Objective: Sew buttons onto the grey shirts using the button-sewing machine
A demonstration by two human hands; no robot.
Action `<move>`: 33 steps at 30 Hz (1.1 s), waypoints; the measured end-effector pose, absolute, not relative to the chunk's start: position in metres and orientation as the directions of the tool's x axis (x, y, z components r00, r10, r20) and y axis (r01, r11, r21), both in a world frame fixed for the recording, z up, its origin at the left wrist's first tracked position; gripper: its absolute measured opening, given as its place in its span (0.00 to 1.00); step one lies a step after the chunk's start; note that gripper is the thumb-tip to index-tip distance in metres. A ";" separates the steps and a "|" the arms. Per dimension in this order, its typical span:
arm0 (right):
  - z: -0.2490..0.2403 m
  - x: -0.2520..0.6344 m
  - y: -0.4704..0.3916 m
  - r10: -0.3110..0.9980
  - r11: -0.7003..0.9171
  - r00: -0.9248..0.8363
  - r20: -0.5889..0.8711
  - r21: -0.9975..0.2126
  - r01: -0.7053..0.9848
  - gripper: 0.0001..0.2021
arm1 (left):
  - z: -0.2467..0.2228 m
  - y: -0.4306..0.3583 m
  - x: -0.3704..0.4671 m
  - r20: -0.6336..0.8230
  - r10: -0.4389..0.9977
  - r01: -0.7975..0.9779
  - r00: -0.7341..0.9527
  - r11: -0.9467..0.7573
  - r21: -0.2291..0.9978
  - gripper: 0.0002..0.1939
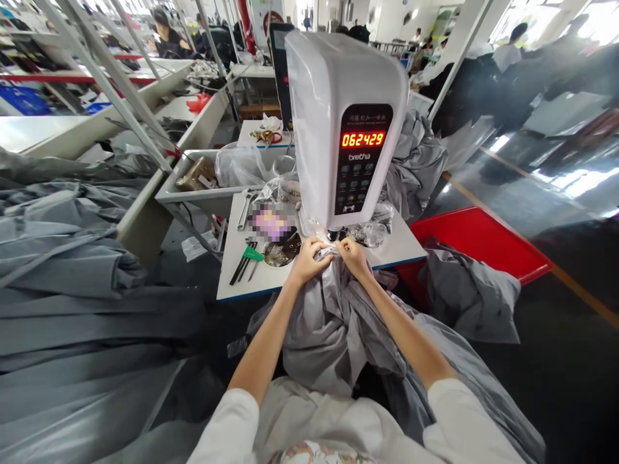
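A tall white machine (314, 129) with a black panel and red digits stands on a small white table (232, 274). At its base, my left hand (311, 259) pinches the edge of a grey cloth (322, 322). Close beside it on the right, my right hand (353, 255) has its fingers closed on the same cloth. The cloth hangs from both hands down over my lap. The part of the machine just beyond my fingertips is small and partly hidden.
Hex keys (242, 263), a wrench (245, 209) and a blurred purple item (271, 222) lie on the table's left side. A white bin (193, 193) stands behind left. Grey fabric piles (68, 238) fill the left; a red tray (483, 238) is at right.
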State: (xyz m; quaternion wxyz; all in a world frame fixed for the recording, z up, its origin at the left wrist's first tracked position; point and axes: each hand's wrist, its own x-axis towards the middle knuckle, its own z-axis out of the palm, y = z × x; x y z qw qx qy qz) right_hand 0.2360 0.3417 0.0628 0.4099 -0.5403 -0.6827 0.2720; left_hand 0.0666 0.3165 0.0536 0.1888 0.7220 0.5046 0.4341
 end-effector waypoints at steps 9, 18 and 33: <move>0.060 0.235 0.341 0.959 0.268 -0.068 0.274 -0.805 0.530 0.16 | 0.052 0.317 0.067 0.423 0.900 0.534 0.107 -0.411 0.739 0.15; 0.092 0.254 0.347 0.942 0.181 -0.333 -0.045 -0.768 0.614 0.23 | 0.081 0.304 0.058 0.081 0.995 0.375 0.053 -0.095 0.922 0.32; 0.122 0.272 0.320 0.798 -0.199 -0.524 -0.299 -0.951 0.238 0.22 | 0.122 0.271 0.043 -0.174 0.984 0.045 0.038 0.172 0.984 0.23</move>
